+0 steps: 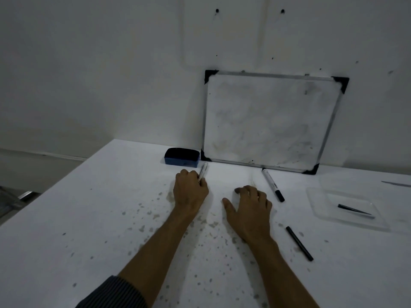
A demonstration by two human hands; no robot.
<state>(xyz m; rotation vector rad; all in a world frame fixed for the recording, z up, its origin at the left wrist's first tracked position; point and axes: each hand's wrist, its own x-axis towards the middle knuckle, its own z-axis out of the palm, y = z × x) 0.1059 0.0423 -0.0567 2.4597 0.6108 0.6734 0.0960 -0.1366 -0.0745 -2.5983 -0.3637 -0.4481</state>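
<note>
My left hand (190, 191) lies on the white table (89, 218) with its fingers curled round a white marker (203, 170), whose end sticks out toward the wall. My right hand (249, 210) rests palm down on the table beside it, fingers loosely bent and holding nothing. A small whiteboard (266, 123) with a metal frame and black corners leans against the wall behind both hands; its surface is smudged. A blue eraser (182, 157) sits at the board's left foot.
A second white marker with a black cap (273, 184) lies right of my right hand. A black pen (299, 243) lies nearer on the right. A clear plastic tray (322, 210) at the far right holds a dark pointed piece (355, 211). The table's left edge drops to the floor.
</note>
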